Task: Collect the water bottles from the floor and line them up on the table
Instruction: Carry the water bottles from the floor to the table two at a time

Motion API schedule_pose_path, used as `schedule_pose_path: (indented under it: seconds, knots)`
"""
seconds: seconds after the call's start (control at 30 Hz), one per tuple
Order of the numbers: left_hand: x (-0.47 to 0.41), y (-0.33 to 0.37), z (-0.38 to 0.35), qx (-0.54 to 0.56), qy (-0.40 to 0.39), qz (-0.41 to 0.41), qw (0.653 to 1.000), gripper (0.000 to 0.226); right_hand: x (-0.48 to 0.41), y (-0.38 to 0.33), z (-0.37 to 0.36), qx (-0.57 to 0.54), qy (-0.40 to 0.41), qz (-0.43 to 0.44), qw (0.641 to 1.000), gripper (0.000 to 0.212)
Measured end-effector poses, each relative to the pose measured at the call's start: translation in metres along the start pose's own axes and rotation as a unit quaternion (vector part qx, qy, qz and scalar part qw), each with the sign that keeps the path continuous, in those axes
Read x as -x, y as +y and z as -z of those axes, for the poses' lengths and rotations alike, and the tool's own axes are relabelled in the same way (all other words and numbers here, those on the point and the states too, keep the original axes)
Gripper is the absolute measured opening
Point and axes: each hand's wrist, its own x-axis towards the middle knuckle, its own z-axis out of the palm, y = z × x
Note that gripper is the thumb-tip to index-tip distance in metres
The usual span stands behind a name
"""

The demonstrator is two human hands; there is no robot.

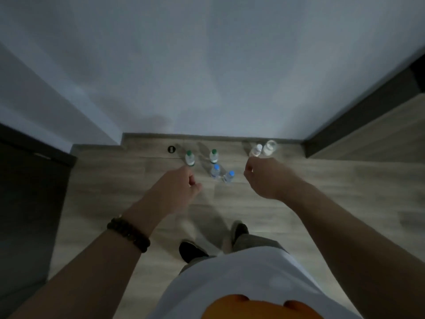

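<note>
head view: the person is standing over the bottles (215,170), which are sitting upright on the floor (138,192) close against the wall (207,65), likely parked there out of the walkway and waiting to be collected. both arms are reaching forward and down toward them. the left hand (181,183) is hanging with fingers curled in, holding nothing. the right hand (264,178) is also curling its fingers downward and carrying nothing, probably getting ready to grasp. neither hand is touching a bottle, since both are hanging high above the floor.

counting: 6 bottles are standing there. 2 green-cap bottles (213,155) are sitting just beyond the left hand, 2 blue-cap bottles (229,176) are sitting between the hands, and 2 clear bottles (256,151) are sitting just past the right hand's fingertips. 1 small dark ring (171,149) is lying beyond the left hand. 1 bracelet (128,234) is circling the left wrist, and 2 shoes (190,250) are showing below the hands. no bottle is sitting on a table; i cannot tell whether the table is in view.
</note>
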Motion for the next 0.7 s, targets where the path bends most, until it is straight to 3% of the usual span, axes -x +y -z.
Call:
schedule_pose_path:
  seconds: [0.3, 0.7]
  knots:
    - [-0.085, -0.012, -0.010, -0.067, -0.082, -0.024, 0.994, 0.020, -0.070, -0.001, -0.011, -0.049, -0.034, -0.047, 0.997, 0.023]
    - [-0.196, -0.068, 0.004, -0.127, -0.118, 0.112, 0.978, 0.024, -0.231, -0.004, -0.045, -0.097, -0.126, -0.075, 0.984, 0.007]
